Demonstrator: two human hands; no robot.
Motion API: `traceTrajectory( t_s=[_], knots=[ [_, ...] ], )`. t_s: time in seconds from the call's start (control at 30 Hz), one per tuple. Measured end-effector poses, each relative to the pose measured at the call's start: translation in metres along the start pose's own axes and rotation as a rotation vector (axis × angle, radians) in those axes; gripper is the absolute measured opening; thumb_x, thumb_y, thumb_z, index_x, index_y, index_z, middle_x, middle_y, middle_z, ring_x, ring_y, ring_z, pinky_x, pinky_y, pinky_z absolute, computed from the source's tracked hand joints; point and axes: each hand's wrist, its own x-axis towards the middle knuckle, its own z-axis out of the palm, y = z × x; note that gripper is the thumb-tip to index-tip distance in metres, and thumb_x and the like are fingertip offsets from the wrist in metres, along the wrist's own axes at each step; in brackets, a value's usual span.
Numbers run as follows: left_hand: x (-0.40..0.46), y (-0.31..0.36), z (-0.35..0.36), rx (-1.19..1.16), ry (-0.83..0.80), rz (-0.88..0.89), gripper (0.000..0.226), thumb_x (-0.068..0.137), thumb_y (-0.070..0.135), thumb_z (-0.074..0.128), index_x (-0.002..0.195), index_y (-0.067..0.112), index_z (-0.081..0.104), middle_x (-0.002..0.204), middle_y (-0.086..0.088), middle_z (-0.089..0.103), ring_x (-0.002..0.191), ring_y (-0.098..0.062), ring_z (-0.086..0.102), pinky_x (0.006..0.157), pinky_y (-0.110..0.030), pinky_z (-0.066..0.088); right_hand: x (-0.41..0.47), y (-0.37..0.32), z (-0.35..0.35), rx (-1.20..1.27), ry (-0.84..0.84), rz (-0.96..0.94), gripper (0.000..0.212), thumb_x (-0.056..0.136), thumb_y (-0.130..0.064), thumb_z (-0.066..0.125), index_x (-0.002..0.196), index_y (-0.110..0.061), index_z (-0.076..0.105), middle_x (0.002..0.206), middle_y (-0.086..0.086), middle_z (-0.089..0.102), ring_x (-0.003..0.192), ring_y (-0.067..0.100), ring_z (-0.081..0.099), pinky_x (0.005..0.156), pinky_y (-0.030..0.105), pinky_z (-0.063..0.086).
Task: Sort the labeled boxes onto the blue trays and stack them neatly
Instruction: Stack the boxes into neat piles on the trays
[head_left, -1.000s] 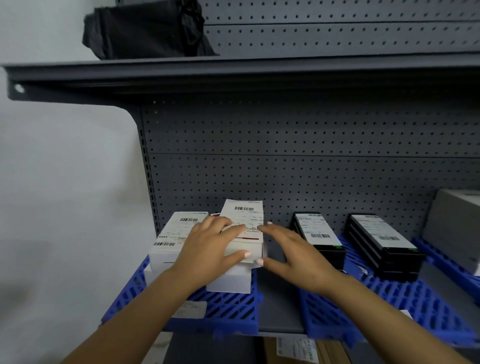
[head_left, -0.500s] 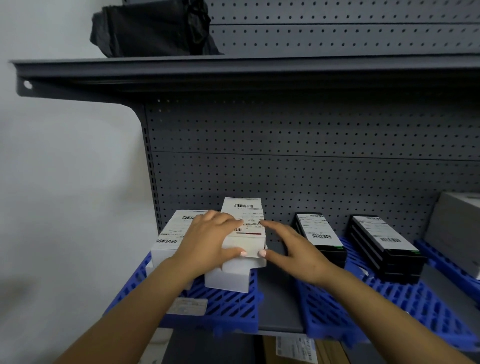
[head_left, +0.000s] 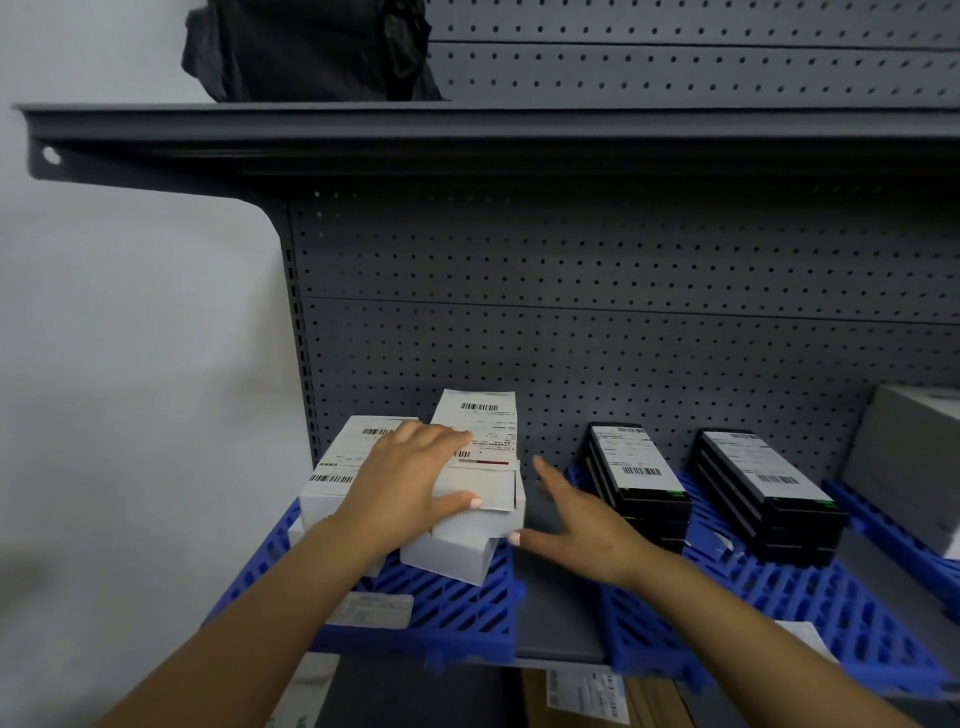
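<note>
Progress: well advanced, as far as the view shows. On the left blue tray (head_left: 457, 618) stand two stacks of white labeled boxes: a rear-left stack (head_left: 343, 467) at 9 o'clock of centre, and the stack in hand (head_left: 478, 499) just beside it. On the right blue tray (head_left: 810, 597) two stacks of black labeled boxes, one at 3 o'clock (head_left: 636, 478) and one further right (head_left: 763, 488), appear squared and finished. A grey box (head_left: 914, 467) sits at the far right edge on a further tray; its state cannot be judged.

Outstanding: the stack in hand is not neat. Its top box (head_left: 475, 441) sits set back toward 12 o'clock, and the bottom box juts toward 6 o'clock, skewed. Squaring these is judged the remaining work here. Whether more boxes await sorting cannot be told.

Grip: the left hand (head_left: 410, 483) lies over the top of the untidy stack, fingers spread across the label, thumb pressed against the near face; it clasps the upper boxes loosely rather than lifting them. The right hand (head_left: 576, 519) is flat and extended, fingers straight, holding nothing; its thumb tip is at or just beside the stack's right near corner, contact uncertain.

Above, a black bag (head_left: 311, 47) rests on the upper shelf (head_left: 519, 130).
</note>
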Motion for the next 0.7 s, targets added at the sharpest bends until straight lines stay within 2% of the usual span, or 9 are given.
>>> traceTrajectory(
  t_s=[0.07, 0.13, 0.23, 0.37, 0.47, 0.57, 0.63, 0.7],
  knots=[
    [0.003, 0.0, -0.001, -0.007, 0.017, 0.002, 0.073, 0.075, 0.062, 0.064, 0.138, 0.029, 0.045, 0.135, 0.011, 0.05, 0.123, -0.014, 0.038, 0.098, -0.03, 0.031, 0.001, -0.001, 0.012, 0.025, -0.008, 0.018, 0.096, 0.077, -0.059, 0.066, 0.149, -0.035, 0.007, 0.142, -0.008, 0.046, 0.127, 0.015, 0.047, 0.099, 0.03, 0.042],
    [0.003, 0.0, -0.001, -0.005, 0.027, 0.008, 0.071, 0.074, 0.06, 0.067, 0.136, 0.028, 0.048, 0.133, 0.011, 0.051, 0.122, -0.015, 0.039, 0.098, -0.032, 0.032, 0.002, -0.006, 0.024, 0.029, -0.007, 0.039, 0.1, 0.071, -0.064, 0.067, 0.148, -0.034, 0.01, 0.135, -0.008, 0.052, 0.117, 0.014, 0.053, 0.091, 0.03, 0.047],
    [-0.001, -0.001, 0.001, 0.011, 0.022, 0.012, 0.077, 0.071, 0.059, 0.07, 0.137, 0.028, 0.046, 0.136, 0.01, 0.049, 0.125, -0.017, 0.039, 0.102, -0.035, 0.032, 0.005, -0.014, 0.039, -0.008, 0.083, 0.067, 0.102, 0.065, -0.065, 0.07, 0.143, -0.029, 0.015, 0.123, -0.007, 0.058, 0.103, 0.015, 0.058, 0.078, 0.029, 0.05],
    [-0.006, -0.004, 0.005, 0.052, 0.032, 0.031, 0.084, 0.067, 0.053, 0.075, 0.14, 0.028, 0.042, 0.139, 0.01, 0.047, 0.127, -0.018, 0.038, 0.104, -0.038, 0.033, 0.011, -0.014, 0.048, -0.08, 0.156, 0.082, 0.11, 0.063, -0.067, 0.07, 0.145, -0.028, 0.009, 0.12, -0.004, 0.06, 0.095, 0.015, 0.06, 0.066, 0.027, 0.048],
    [-0.006, -0.005, 0.005, 0.051, 0.035, 0.04, 0.084, 0.067, 0.047, 0.077, 0.141, 0.029, 0.041, 0.14, 0.011, 0.045, 0.127, -0.016, 0.038, 0.104, -0.037, 0.031, 0.013, -0.011, 0.049, -0.094, 0.169, 0.077, 0.106, 0.067, -0.064, 0.069, 0.146, -0.027, 0.01, 0.122, -0.003, 0.058, 0.099, 0.016, 0.059, 0.065, 0.027, 0.045],
    [-0.006, -0.009, 0.003, 0.028, 0.033, 0.057, 0.086, 0.069, 0.045, 0.077, 0.144, 0.03, 0.036, 0.143, 0.011, 0.043, 0.13, -0.016, 0.036, 0.105, -0.034, 0.028, 0.014, -0.003, 0.047, -0.182, 0.185, 0.076, 0.086, 0.075, -0.061, 0.063, 0.142, -0.025, 0.022, 0.121, 0.0, 0.059, 0.104, 0.019, 0.057, 0.072, 0.031, 0.048],
    [-0.006, -0.009, 0.002, 0.0, 0.018, 0.068, 0.092, 0.072, 0.045, 0.076, 0.148, 0.03, 0.026, 0.148, 0.01, 0.036, 0.136, -0.014, 0.028, 0.109, -0.032, 0.021, 0.014, 0.004, 0.043, -0.24, 0.21, 0.075, 0.068, 0.082, -0.057, 0.058, 0.134, -0.023, 0.032, 0.12, 0.001, 0.06, 0.104, 0.021, 0.058, 0.076, 0.035, 0.05],
    [-0.008, -0.008, 0.002, -0.018, -0.016, 0.058, 0.101, 0.074, 0.046, 0.075, 0.151, 0.028, 0.011, 0.155, 0.01, 0.021, 0.142, -0.011, 0.016, 0.115, -0.031, 0.013, 0.013, 0.012, 0.038, -0.211, 0.224, 0.074, 0.067, 0.084, -0.053, 0.058, 0.137, -0.024, 0.029, 0.124, 0.001, 0.06, 0.107, 0.021, 0.058, 0.08, 0.037, 0.051]
  ],
)
